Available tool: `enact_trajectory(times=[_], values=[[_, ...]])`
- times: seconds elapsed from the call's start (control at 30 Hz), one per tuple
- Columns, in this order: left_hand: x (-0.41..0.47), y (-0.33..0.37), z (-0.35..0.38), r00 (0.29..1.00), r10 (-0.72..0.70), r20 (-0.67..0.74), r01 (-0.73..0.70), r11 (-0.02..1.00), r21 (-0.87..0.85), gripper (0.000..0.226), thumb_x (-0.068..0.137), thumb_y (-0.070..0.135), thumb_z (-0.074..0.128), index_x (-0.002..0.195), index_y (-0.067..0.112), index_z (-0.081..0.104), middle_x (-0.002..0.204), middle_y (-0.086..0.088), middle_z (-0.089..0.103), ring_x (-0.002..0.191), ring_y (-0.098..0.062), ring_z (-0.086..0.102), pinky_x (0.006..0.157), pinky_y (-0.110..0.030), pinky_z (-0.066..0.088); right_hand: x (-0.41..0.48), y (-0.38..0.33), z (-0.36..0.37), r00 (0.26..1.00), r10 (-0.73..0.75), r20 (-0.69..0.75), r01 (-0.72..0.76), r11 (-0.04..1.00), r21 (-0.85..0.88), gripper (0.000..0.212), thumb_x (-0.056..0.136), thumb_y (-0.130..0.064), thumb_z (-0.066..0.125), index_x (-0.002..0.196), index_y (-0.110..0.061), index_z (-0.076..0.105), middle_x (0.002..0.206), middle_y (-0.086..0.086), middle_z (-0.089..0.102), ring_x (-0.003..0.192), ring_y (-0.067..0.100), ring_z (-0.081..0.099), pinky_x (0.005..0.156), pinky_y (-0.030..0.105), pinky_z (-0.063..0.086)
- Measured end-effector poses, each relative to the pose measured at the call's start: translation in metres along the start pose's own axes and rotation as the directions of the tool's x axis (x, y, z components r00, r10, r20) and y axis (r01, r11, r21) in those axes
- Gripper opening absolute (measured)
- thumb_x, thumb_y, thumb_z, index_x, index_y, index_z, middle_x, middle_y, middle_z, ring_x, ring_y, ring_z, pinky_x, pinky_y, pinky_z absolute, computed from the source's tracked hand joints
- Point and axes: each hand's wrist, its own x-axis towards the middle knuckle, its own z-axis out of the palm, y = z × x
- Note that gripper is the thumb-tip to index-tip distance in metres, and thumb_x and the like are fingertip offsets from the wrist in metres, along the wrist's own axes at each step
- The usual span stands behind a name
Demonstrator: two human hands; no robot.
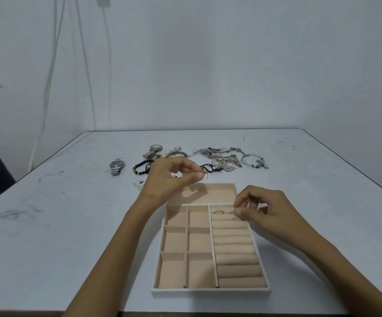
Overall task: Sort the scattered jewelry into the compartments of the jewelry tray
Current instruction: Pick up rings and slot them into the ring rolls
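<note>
Left hand pinches a thin wire ring, right hand pinches a second ring over the beige tray

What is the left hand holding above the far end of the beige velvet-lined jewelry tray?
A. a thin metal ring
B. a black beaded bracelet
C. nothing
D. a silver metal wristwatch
A: the left hand pinches a thin metal ring between its fingers, while the silver metal wristwatch and the black beaded bracelet lie untouched on the white table.
</note>
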Motion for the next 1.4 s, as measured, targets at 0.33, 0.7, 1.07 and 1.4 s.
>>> enact_trajectory(times=[0.33,0.7,1.07,1.4], values=[[0.000,-0.002,0.003,0.999,-0.004,0.034,0.004,1.000,-0.007,0.012,0.071,0.009,0.081,0.080,0.005,0.074,0.074,0.002,0.071,0.067,-0.002,0.060,0.072,-0.006,0.043,-0.001,0.000,0.003,1.000,-0.002,0.005,0.002,1.000,-0.021,0.022,0.077,-0.005,0.075,0.069,-0.025,0.069,0.072,-0.007,0.065,0.062,0.004,0.049,0.057,0.015,0.039],[-0.008,0.002,0.010,0.935,0.005,0.354,-0.034,0.996,0.077,0.013,0.068,0.013,0.084,0.077,0.010,0.076,0.072,0.004,0.070,0.069,-0.003,0.060,0.073,-0.014,0.047,-0.029,0.026,-0.013,0.984,0.178,0.014,-0.148,0.859,-0.490,0.040,0.097,-0.039,0.045,0.138,-0.037,0.043,0.143,-0.028,0.029,0.139,-0.005,0.022,0.110,0.015,0.016],[-0.008,-0.004,0.019,0.842,0.167,0.513,-0.359,0.883,0.302,0.011,0.073,0.034,0.080,0.078,0.025,0.076,0.073,0.005,0.073,0.067,-0.013,0.062,0.082,-0.035,0.043,-0.033,0.020,-0.011,0.970,0.226,0.085,-0.139,0.811,-0.569,0.049,0.101,-0.041,0.031,0.149,-0.036,0.022,0.158,-0.018,0.004,0.131,-0.014,-0.007,0.106,0.008,-0.006],[-0.007,-0.004,0.016,0.772,0.246,0.587,-0.466,0.846,0.259,0.010,0.079,0.027,0.074,0.088,0.025,0.079,0.080,0.012,0.075,0.077,-0.001,0.066,0.082,-0.033,0.044,-0.032,0.023,-0.010,0.975,0.206,0.079,-0.125,0.812,-0.571,0.049,0.101,-0.042,0.030,0.148,-0.038,0.020,0.158,-0.019,0.003,0.132,-0.014,-0.006,0.106,0.008,-0.007]])
